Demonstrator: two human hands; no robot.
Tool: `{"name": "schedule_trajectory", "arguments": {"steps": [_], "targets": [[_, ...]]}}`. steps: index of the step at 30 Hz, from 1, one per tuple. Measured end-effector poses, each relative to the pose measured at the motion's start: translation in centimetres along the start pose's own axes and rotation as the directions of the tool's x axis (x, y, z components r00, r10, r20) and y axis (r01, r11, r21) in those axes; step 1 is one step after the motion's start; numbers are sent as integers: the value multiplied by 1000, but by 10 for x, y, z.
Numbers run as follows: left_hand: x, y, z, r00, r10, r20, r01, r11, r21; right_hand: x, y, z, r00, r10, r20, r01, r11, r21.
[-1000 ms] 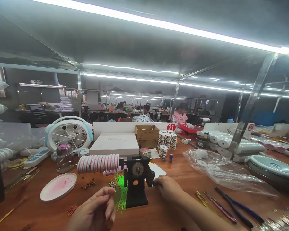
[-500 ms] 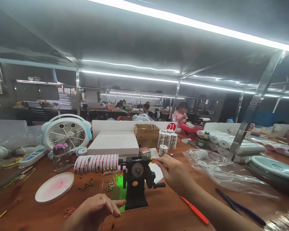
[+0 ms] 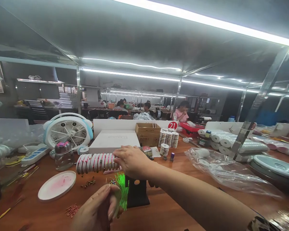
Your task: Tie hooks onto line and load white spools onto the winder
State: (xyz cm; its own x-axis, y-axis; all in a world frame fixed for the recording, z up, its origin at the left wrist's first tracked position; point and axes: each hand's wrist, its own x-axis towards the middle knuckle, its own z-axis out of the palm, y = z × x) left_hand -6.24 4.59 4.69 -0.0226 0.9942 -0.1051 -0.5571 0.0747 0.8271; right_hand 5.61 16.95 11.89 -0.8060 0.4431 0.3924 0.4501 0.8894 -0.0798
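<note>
Head view: right hand [image 3: 133, 162], fingers outstretched, over black machine [image 3: 137, 194], at right end of row of white spools [image 3: 96, 163]; whether gripping or only touching, impossible to tell. Left hand [image 3: 98, 205], fingers curled narrow, contents, if any, hidden, beside green strands [image 3: 122, 189]. For good handling, probably best: light fingertip contact, spools level and evenly packed, strands clear of both palms.

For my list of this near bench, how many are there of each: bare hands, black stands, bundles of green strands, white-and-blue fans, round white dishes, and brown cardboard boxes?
Bare hands: 2 (left hand, right hand)
Black stand: 1
Bundle of green strands: 1
White-and-blue fan: 1
Round white dish: 1
Brown cardboard box: 1
Total: 7
</note>
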Motion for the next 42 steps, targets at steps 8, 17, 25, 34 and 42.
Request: {"name": "schedule_trajectory", "arguments": {"steps": [8, 17, 25, 34, 42], "targets": [[19, 11, -2, 999, -45, -28, 42, 994, -106, 34, 14, -10, 947, 96, 306, -109, 994, 26], [27, 26, -1, 992, -124, -31, 121, 988, -96, 55, 29, -16, 874, 177, 452, -235, 969, 75], [43, 25, -20, 990, -127, 60, 135, 976, -171, 64, 27, -7, 904, 227, 362, -266, 962, 60], [43, 20, -28, 985, -155, 72, 159, 986, -53, 37, 3, 7, 979, 155, 130, -155, 988, -12], [42, 11, -31, 983, -185, -8, 184, 982, -44, 64, 14, 5, 955, 144, 258, -127, 989, -81]]}}
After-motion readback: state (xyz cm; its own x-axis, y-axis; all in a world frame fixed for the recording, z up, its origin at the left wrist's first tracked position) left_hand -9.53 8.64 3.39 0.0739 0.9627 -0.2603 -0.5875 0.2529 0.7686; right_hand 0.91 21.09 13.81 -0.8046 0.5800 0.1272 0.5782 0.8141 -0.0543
